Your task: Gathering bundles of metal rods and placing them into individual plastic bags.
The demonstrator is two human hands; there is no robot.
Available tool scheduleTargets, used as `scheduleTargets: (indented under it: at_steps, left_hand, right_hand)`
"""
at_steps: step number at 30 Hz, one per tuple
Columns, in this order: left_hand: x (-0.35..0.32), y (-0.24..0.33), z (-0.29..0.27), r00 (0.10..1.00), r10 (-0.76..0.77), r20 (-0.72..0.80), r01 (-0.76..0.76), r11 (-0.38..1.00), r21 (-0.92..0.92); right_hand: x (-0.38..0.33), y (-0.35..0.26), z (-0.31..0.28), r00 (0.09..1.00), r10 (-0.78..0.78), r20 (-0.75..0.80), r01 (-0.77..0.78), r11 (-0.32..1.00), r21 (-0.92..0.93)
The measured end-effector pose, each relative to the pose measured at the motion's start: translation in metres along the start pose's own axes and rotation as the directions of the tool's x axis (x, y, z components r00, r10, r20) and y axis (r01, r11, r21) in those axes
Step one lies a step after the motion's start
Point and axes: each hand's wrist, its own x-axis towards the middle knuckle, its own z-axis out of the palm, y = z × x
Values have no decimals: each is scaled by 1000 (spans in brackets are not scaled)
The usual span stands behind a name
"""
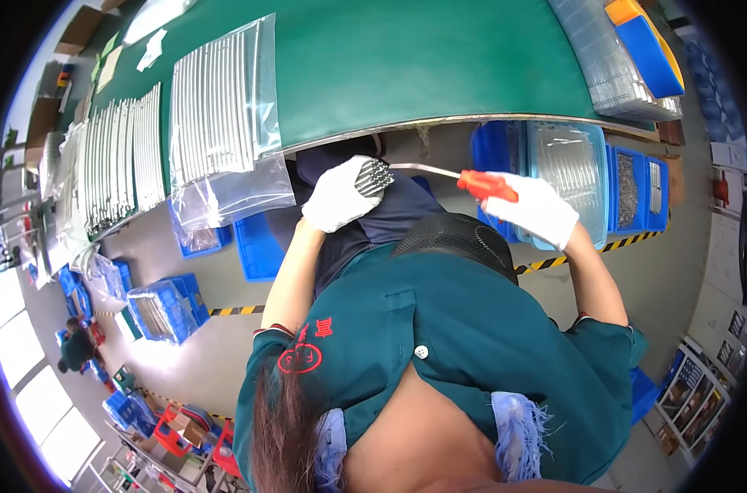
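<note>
Green collar and hair filled the lower view. Above them, the left hand (340, 195), gloved white, was clenched around a bundle of thin metal rods (373, 175). The right hand (539, 209) gripped a red-handled tool (487, 186), its metal shaft reaching to the rods, just below the green worktop (406, 57) edge. Bagged rods (217, 107) lay on the worktop.

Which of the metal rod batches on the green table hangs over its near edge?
The bagged batch in the clear plastic bag, nearest the left hand: its bag end droops past the table edge. The unbagged rows farther left lie on the table.
</note>
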Motion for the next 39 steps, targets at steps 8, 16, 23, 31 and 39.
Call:
scheduleTargets:
  at_steps: [8, 16, 23, 31, 39]
  left_hand:
    - [-2, -1, 10, 993, -27, -117, 35, 997, 69]
    - [0, 1, 12, 992, -66, -107, 68, 997, 22]
    - [-2, -2, 20, 967, 25, -254, 16, 988, 156]
    - [-1, 4, 18, 957, 10, -289, 21, 994, 105]
    - [-2, 8, 18, 953, -12, -304, 42, 995, 93]
  right_hand:
    - [9, -10, 7, 999, 18, -51, -26, 988, -154]
    - [8, -18, 11, 965, 226, 130, -242, 962, 128]
    - [10, -11, 15, 977, 207, 61, -214, 965, 155]
    - [14, 0, 15, 990, 123, -69, -121, 992, 38]
    - [3, -2, 15, 982, 171, 80, -187, 943, 276]
